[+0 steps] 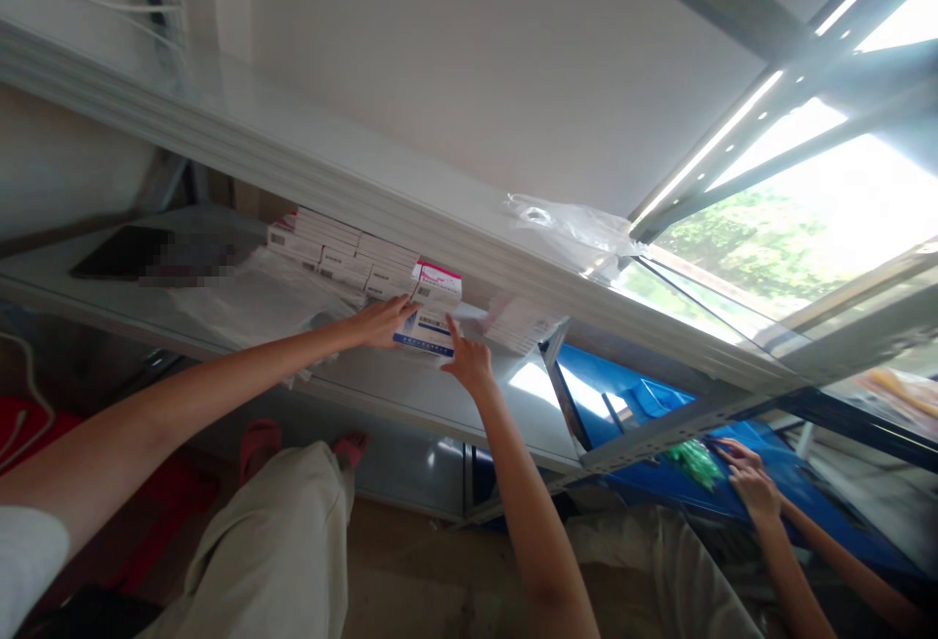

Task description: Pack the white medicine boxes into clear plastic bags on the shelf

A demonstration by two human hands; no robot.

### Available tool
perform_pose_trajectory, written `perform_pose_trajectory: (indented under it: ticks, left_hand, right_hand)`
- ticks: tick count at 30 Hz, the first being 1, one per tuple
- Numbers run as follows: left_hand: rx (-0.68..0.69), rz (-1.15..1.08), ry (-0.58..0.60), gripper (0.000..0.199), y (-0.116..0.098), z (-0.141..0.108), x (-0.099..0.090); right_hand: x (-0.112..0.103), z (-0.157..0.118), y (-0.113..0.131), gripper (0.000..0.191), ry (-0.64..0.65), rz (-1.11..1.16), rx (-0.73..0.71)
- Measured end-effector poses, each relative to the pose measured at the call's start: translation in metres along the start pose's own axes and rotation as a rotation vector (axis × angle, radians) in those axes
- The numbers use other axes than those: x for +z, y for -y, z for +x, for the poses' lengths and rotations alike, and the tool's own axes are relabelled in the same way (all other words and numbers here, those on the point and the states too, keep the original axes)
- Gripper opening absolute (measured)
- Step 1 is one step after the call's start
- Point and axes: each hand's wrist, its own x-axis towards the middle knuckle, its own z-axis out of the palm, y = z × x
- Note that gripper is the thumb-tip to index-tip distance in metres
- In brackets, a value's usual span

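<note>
Both my hands are at a small white-and-blue carton [425, 334] at the shelf's front. My left hand [382, 319] grips its left side, the fingers on the upper left corner. On the right side, my right hand [469, 362] holds it between thumb and fingers, the index finger pointing up along the edge. Directly behind stands a stack of white cartons [344, 253] in rows, with small printed labels on their ends. One carton with a pink top [440, 277] sits at the right end of this stack. The print is too blurred to read.
A clear plastic bag [249, 302] and a dark flat object [121, 253] lie left on the shelf [366, 380]. White papers [524, 321] lie right. Above runs a shelf beam [329, 194] with plastic wrap [561, 229]. A co-worker's hands [747, 478] hold something green [695, 463] at right.
</note>
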Motion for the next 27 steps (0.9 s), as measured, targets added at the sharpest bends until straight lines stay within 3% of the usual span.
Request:
perform_pose_trajectory:
  ticks: [5, 10, 15, 19, 23, 27]
  left_hand:
    - [0.006, -0.079, -0.054, 0.084, 0.004, -0.004, 0.018]
    - [-0.031, -0.212, -0.131, 0.085, 0.005, -0.003, 0.035]
    - [-0.003, -0.295, -0.146, 0.097, 0.013, -0.006, 0.043]
    - [-0.07, -0.307, -0.095, 0.111, 0.029, -0.017, 0.041]
    - [-0.266, -0.297, -0.072, 0.088, 0.043, -0.024, 0.036]
    - [-0.414, -0.354, 0.004, 0.033, 0.051, -0.019, 0.035]
  right_hand:
    - [0.007, -0.001, -0.004, 0.098, -0.229, 0.008, -0.094]
    - [0.024, 0.019, 0.005, 0.108, -0.206, 0.089, -0.328]
    - [0.023, 0.041, 0.015, 0.1, -0.205, 0.118, -0.33]
    - [0.022, 0.038, 0.014, 0.089, -0.273, 0.112, -0.335]
    - [0.03, 0.025, 0.013, 0.083, -0.339, 0.107, -0.327]
    - [0.034, 0.019, 0.014, 0.08, -0.378, 0.097, -0.33]
